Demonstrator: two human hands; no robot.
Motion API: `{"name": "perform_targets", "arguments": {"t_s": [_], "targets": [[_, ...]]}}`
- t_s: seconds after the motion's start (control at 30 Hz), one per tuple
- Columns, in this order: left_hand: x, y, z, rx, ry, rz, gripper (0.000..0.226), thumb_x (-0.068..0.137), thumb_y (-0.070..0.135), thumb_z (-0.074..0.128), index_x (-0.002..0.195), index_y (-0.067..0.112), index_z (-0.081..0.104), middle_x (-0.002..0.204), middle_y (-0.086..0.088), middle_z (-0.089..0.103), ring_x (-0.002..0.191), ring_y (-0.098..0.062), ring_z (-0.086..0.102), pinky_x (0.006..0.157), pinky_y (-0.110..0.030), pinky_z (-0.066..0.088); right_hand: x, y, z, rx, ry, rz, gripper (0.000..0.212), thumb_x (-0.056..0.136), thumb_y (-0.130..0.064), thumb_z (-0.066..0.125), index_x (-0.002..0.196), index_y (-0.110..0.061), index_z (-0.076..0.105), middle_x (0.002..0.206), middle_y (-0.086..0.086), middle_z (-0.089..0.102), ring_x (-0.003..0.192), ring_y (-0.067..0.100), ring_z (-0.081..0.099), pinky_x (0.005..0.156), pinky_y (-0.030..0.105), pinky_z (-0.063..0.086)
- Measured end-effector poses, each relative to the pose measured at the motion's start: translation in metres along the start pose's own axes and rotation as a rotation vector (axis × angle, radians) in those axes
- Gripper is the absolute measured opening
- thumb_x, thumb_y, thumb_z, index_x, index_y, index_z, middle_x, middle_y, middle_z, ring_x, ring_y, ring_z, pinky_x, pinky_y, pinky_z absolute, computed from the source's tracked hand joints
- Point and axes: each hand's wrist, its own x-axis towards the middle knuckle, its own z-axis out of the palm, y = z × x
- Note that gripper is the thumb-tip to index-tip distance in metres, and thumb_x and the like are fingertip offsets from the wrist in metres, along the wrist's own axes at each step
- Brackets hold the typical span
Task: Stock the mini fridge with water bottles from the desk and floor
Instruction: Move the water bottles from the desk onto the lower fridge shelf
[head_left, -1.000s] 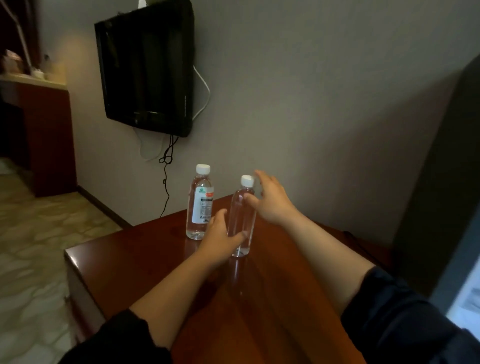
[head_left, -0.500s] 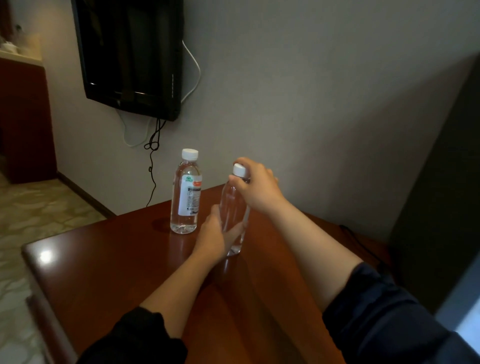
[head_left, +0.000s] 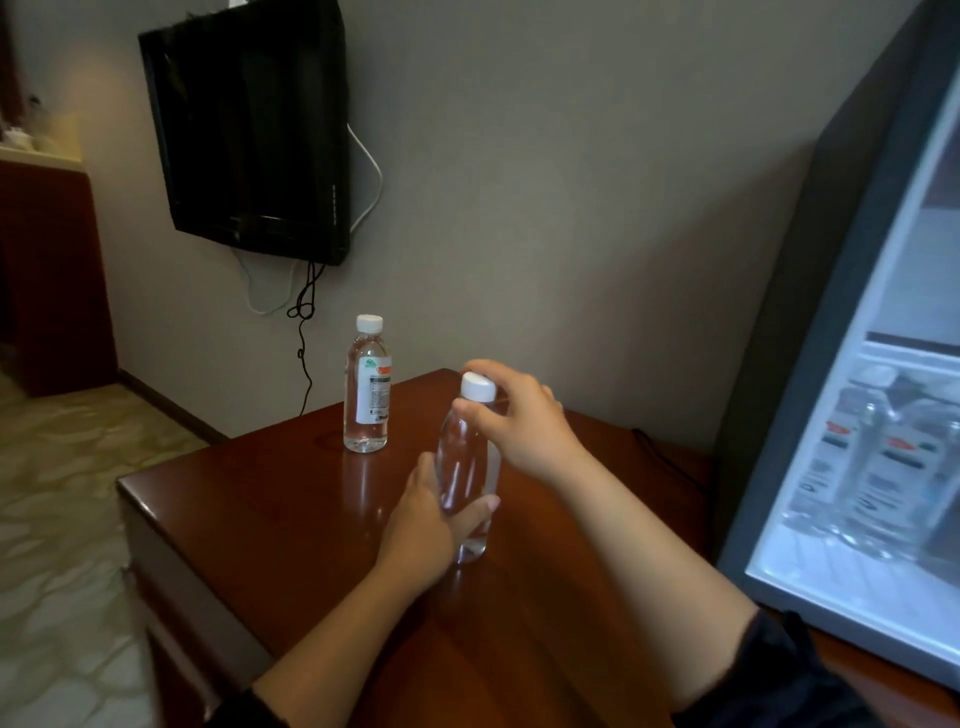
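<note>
A clear water bottle (head_left: 467, 467) with a white cap and no visible label is held by both my hands over the dark wooden desk (head_left: 270, 525). My left hand (head_left: 431, 525) wraps its lower body. My right hand (head_left: 519, 421) grips its neck just under the cap. Whether its base touches the desk I cannot tell. A second, labelled water bottle (head_left: 368, 387) stands upright on the desk, farther back and to the left, untouched. The open mini fridge (head_left: 810, 374) stands at the right, with several bottles (head_left: 872, 467) inside.
A black TV (head_left: 249, 130) hangs on the wall above the desk, its cables (head_left: 304, 332) dangling behind the far corner. A wooden cabinet (head_left: 47, 270) stands far left. Patterned floor (head_left: 62, 519) lies left of the desk edge.
My right hand has closed on the unlabelled bottle's neck. Both hands have brought the bottle nearer to me and to the right. The view has swung right, revealing the open fridge.
</note>
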Motion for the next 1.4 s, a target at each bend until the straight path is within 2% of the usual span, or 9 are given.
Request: {"name": "perform_targets", "arguments": {"t_s": [0.33, 0.43, 0.6, 0.73, 0.87, 1.03, 1.17, 1.27, 1.4], "targets": [[-0.086, 0.037, 0.026, -0.059, -0.146, 0.054, 0.054, 0.070, 0.055, 0.069, 0.110, 0.040, 0.037, 0.113, 0.018, 0.050, 0.111, -0.014, 0.056, 0.095, -0.043, 0.050, -0.096, -0.012, -0.051, -0.085, 0.067, 0.019, 0.047, 0.086, -0.044, 0.060, 0.130, -0.029, 0.050, 0.123, -0.004, 0.063, 0.115, 0.024, 0.056, 0.097, 0.035, 0.039], [-0.104, 0.048, 0.036, -0.091, -0.194, 0.069, 0.049, 0.067, 0.050, 0.071, 0.106, 0.038, 0.044, 0.108, 0.012, 0.059, 0.104, -0.012, 0.060, 0.093, -0.043, 0.051, -0.122, -0.004, -0.073, 0.014, -0.016, 0.074, 0.042, 0.081, -0.045, 0.066, 0.118, -0.025, 0.057, 0.110, -0.005, 0.067, 0.103, 0.019, 0.062, 0.095, 0.044, 0.048], [-0.126, 0.069, 0.065, -0.073, -0.269, 0.134, 0.048, 0.063, 0.053, 0.068, 0.105, 0.039, 0.047, 0.105, 0.011, 0.065, 0.098, -0.005, 0.064, 0.091, -0.040, 0.053, -0.160, 0.020, -0.111, 0.124, -0.154, 0.169, 0.040, 0.070, -0.042, 0.074, 0.104, -0.023, 0.064, 0.099, -0.005, 0.071, 0.094, 0.012, 0.067, 0.091, 0.040, 0.053], [-0.133, 0.090, 0.098, -0.041, -0.338, 0.198, 0.041, 0.071, 0.044, 0.072, 0.103, 0.039, 0.049, 0.104, 0.012, 0.066, 0.097, -0.003, 0.063, 0.091, -0.039, 0.052, -0.186, 0.036, -0.144, 0.102, -0.085, 0.181, 0.024, 0.077, -0.028, 0.075, 0.096, -0.022, 0.063, 0.088, -0.003, 0.070, 0.082, 0.011, 0.064, 0.082, 0.035, 0.052], [-0.128, 0.121, 0.133, -0.061, -0.394, 0.260, 0.051, 0.059, 0.052, 0.072, 0.104, 0.037, 0.052, 0.099, 0.010, 0.069, 0.095, -0.007, 0.065, 0.088, -0.039, 0.053, -0.204, 0.054, -0.175, 0.076, 0.087, 0.224, 0.044, 0.068, -0.048, 0.067, 0.104, -0.025, 0.060, 0.095, -0.003, 0.070, 0.092, 0.016, 0.065, 0.087, 0.043, 0.051], [-0.125, 0.161, 0.179, -0.116, -0.453, 0.339, 0.036, 0.075, 0.027, 0.075, 0.105, 0.029, 0.055, 0.084, 0.021, 0.061, 0.077, 0.017, 0.058, 0.066, 0.000, 0.042, -0.216, 0.075, -0.220, -0.008, 0.224, 0.326, 0.062, 0.062, -0.066, 0.058, 0.111, -0.028, 0.055, 0.093, 0.003, 0.069, 0.090, 0.021, 0.065, 0.085, 0.049, 0.051], [-0.122, 0.184, 0.214, -0.143, -0.568, 0.393, 0.046, 0.084, 0.026, 0.065, 0.125, 0.034, 0.046, 0.119, 0.015, 0.058, 0.115, 0.001, 0.052, 0.093, -0.014, 0.042, -0.225, 0.097, -0.254, -0.139, 0.307, 0.410, 0.050, 0.081, -0.050, 0.063, 0.121, -0.024, 0.051, 0.090, -0.004, 0.060, 0.088, 0.017, 0.056, 0.090, 0.042, 0.047], [-0.123, 0.196, 0.244, -0.120, -0.662, 0.425, 0.073, 0.083, 0.031, 0.065, 0.144, 0.030, 0.026, 0.142, 0.016, 0.035, 0.134, -0.002, 0.031, 0.113, -0.032, 0.030, -0.229, 0.115, -0.273, -0.247, 0.386, 0.515, 0.048, 0.080, -0.053, 0.062, 0.117, -0.024, 0.051, 0.102, 0.002, 0.064, 0.102, 0.028, 0.057, 0.089, 0.041, 0.045], [-0.127, 0.210, 0.285, -0.161, -0.717, 0.434, 0.087, 0.084, 0.034, 0.065, 0.149, 0.033, 0.006, 0.150, 0.013, 0.019, 0.141, -0.007, 0.020, 0.106, -0.020, 0.033, -0.228, 0.133, -0.295, -0.345, 0.444, 0.634, 0.047, 0.083, -0.053, 0.060, 0.116, -0.022, 0.047, 0.115, 0.006, 0.062, 0.111, 0.036, 0.054, 0.079, 0.038, 0.042]]}}
